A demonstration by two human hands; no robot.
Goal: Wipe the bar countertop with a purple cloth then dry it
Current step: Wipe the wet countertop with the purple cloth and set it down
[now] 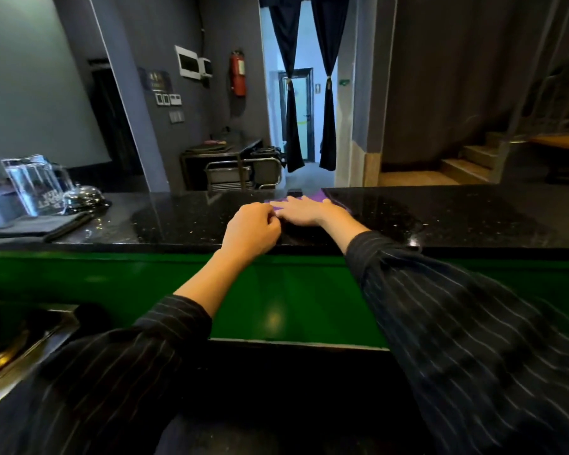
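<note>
The black speckled bar countertop (440, 211) runs across the view above a green front panel. A purple cloth (317, 195) lies on it near the far edge, mostly hidden under my right hand (304, 211), which rests flat on it with fingers spread. My left hand (253, 229) sits just left of the right one, fingers curled; it seems to pinch the cloth's near left edge, though the contact is hard to see. Both arms wear dark striped sleeves.
On the counter's left end stand a clear glass pitcher (35, 185), a metal call bell (83, 195) and a folded dark cloth (40, 224). A sink edge with a brass tap (0, 339) is at lower left. Beyond the counter are a metal trolley (240, 172) and stairs (467, 162).
</note>
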